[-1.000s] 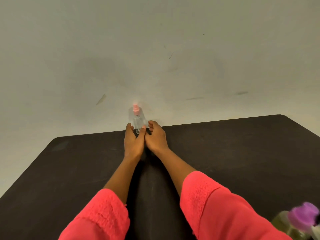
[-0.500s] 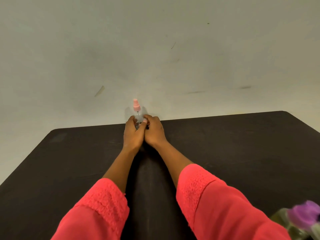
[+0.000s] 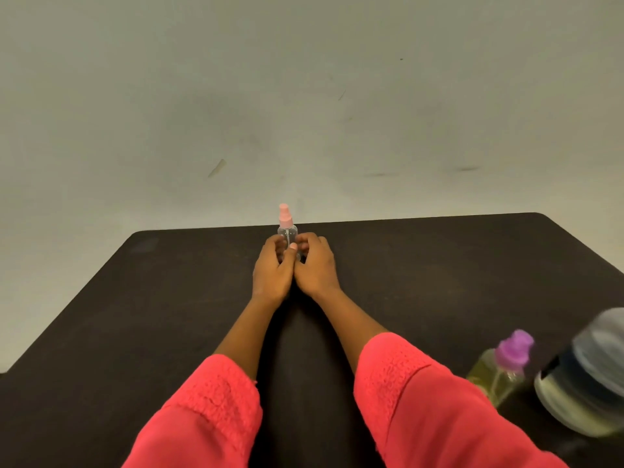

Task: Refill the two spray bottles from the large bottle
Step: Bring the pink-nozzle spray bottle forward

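A small clear spray bottle with a pink cap (image 3: pixel 285 220) stands upright at the far edge of the black table (image 3: pixel 439 265). My left hand (image 3: pixel 270 273) and my right hand (image 3: pixel 317 266) meet around its lower body, fingers curled on it from both sides. At the near right stands a second spray bottle with a purple cap (image 3: pixel 506 366), holding yellowish liquid. Beside it the large bottle with a grey cap (image 3: pixel 587 376) is blurred and cut off by the frame edge.
A plain pale wall (image 3: pixel 304 96) rises directly behind the table's far edge. My red sleeves (image 3: pixel 422 410) cover the near middle of the table.
Both hands have curled in round the pink-capped bottle. The view has shifted, and the large bottle has come into sight at the right.
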The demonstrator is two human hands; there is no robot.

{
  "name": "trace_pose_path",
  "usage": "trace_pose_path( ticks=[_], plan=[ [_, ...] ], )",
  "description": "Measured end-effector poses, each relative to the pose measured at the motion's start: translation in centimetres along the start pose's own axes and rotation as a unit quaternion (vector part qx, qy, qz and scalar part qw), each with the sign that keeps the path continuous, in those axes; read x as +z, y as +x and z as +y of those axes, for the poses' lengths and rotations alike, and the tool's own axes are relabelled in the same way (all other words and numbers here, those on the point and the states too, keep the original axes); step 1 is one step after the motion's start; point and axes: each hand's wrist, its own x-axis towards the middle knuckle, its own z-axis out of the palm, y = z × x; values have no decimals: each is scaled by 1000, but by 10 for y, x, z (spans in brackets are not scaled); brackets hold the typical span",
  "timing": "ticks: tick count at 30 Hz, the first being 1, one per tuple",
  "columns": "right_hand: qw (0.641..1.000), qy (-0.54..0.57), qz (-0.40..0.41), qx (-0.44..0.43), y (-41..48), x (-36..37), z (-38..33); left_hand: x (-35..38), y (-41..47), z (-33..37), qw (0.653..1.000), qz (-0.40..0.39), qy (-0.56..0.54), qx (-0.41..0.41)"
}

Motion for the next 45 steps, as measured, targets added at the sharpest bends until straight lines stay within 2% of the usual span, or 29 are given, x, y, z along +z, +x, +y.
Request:
trace_pose_path(
  ticks=[11, 23, 45],
  plan=[
    [1000, -6, 10, -12, -100, -31, -12, -19, -98, 16, 1000, -13, -21, 4],
    [999, 3, -13, -42, -181, -53, -16, -45, -182, 24, 998, -26, -41, 29],
    [998, 15, -40, -45, -215, -72, -20, -53, -203, 23, 996, -51, -54, 47]
  ],
)
